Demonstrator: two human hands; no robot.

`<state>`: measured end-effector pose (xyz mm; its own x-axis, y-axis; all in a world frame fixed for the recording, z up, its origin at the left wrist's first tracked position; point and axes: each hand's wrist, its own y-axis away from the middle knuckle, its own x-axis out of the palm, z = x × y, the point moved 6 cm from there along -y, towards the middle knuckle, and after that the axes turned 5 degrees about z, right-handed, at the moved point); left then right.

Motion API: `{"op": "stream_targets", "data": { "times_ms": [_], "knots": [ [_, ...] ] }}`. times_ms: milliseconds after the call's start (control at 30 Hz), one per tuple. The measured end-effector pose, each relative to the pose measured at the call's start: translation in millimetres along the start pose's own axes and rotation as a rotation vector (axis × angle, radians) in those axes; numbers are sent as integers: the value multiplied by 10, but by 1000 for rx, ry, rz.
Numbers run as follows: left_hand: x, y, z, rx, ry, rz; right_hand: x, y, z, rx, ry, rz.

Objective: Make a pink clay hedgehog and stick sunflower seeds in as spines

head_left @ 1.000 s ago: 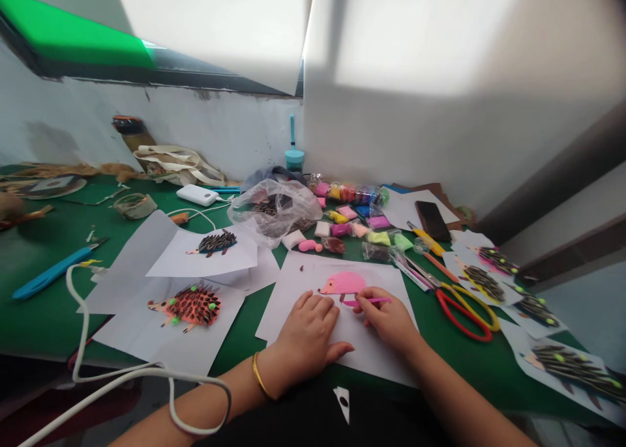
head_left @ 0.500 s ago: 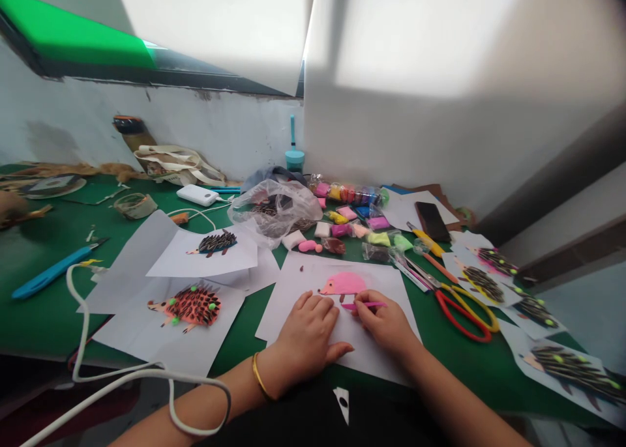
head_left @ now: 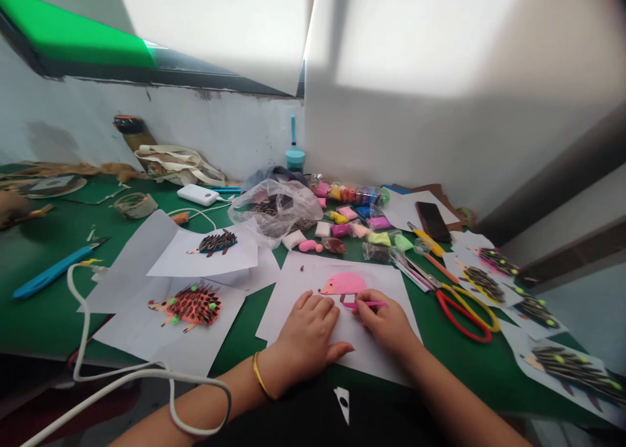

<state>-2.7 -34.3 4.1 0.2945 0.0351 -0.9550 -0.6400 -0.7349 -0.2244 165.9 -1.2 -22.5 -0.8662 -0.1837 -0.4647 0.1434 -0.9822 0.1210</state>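
Observation:
A pink clay hedgehog [head_left: 345, 283] with a dark nose and a brown leg lies on a white sheet of paper [head_left: 288, 290] in front of me. My left hand [head_left: 308, 333] rests flat on that sheet, fingers stretched out just below the hedgehog's head, thumb apart. Between the fingertips of my right hand [head_left: 384, 320] is a thin pink clay modelling tool [head_left: 350, 305], its tip pointing left beside the leg under the body. My right fingers partly cover the hedgehog's underside.
Packets of coloured clay [head_left: 376, 238] and a clear plastic bag [head_left: 276, 209] lie beyond the sheet. To the right are red-and-yellow scissors [head_left: 464, 313], a phone [head_left: 433, 221] and finished hedgehog pictures [head_left: 484, 284]. A white cable [head_left: 169, 375] loops over my left forearm; a blue cutter [head_left: 53, 274] lies left.
Almost nothing differs. Both hands and the pink tool stay in nearly the same place by the hedgehog's leg.

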Motion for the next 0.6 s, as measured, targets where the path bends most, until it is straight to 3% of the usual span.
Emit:
{"op": "stream_targets", "data": {
  "times_ms": [600],
  "knots": [
    [7, 5, 11, -5, -3, -6, -27, 22, 26, 31, -27, -21]
  ]
}}
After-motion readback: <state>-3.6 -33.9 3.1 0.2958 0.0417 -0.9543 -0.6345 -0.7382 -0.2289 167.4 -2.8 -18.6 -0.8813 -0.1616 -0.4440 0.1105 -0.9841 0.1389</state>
